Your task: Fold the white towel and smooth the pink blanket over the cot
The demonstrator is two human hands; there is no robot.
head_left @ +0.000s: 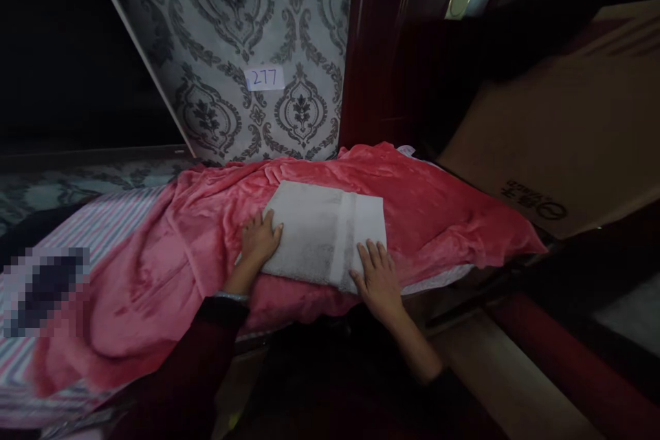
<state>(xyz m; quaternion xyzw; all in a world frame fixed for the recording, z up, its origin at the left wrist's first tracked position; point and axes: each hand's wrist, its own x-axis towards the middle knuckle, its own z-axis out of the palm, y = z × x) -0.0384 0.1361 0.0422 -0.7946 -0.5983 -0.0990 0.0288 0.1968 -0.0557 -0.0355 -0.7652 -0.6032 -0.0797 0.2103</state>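
A folded grey towel (304,230) with a paler band near its right end lies flat on a rumpled pinkish-red blanket (423,210). On the towel's left edge rests my left hand (259,239), fingers stretched out and palm down. My right hand (379,278) lies with spread fingers over the towel's lower right corner. Neither hand is closed around the cloth. The underside of the towel is hidden.
Striped cloth (121,210) shows under the blanket at the left. A large cardboard box (562,130) leans at the right. Behind stand a patterned wall with a paper label (265,78) marked 277, a dark screen (77,55) and a dark red door frame (374,48).
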